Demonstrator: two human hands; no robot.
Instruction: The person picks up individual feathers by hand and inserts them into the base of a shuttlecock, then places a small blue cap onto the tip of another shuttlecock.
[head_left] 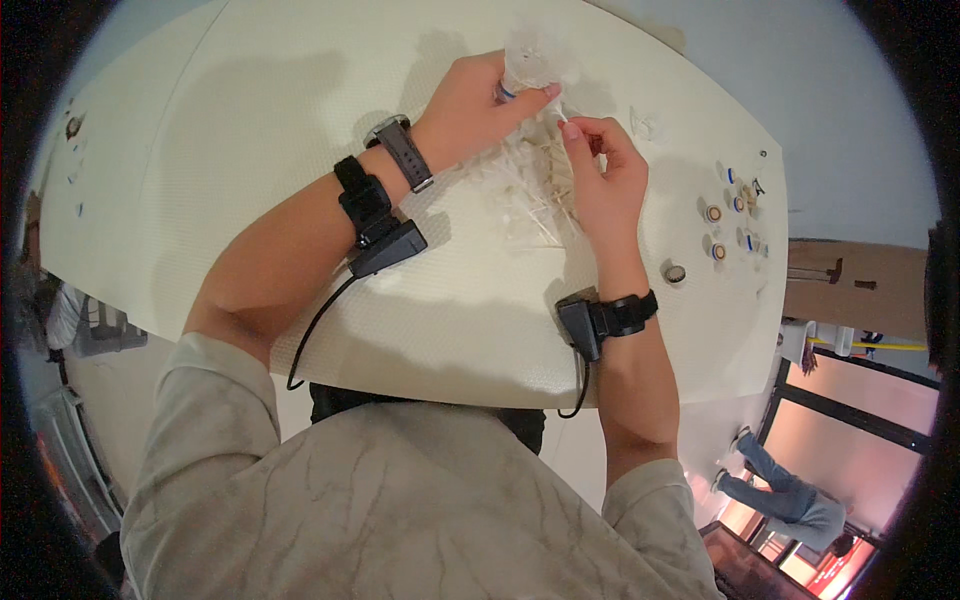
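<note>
My left hand (480, 105) is closed around a white shuttlecock (530, 60) with a blue band, its pale skirt pointing away from me. Close beside it, the thumb and forefinger of my right hand (608, 175) pinch a thin white feather (560, 110). The feather's far end meets the shuttlecock near my left thumb; whether it is still attached I cannot tell. Below both hands lies a loose pile of white feathers (525, 200) with thin pale stems.
Several round shuttlecock bases (713, 213) with blue bands lie on the white table (480, 330) to the right. A dark-rimmed round piece (675, 273) sits nearer me. A grey crate (105, 330) stands beyond the left edge. A person (790, 505) is off at the lower right.
</note>
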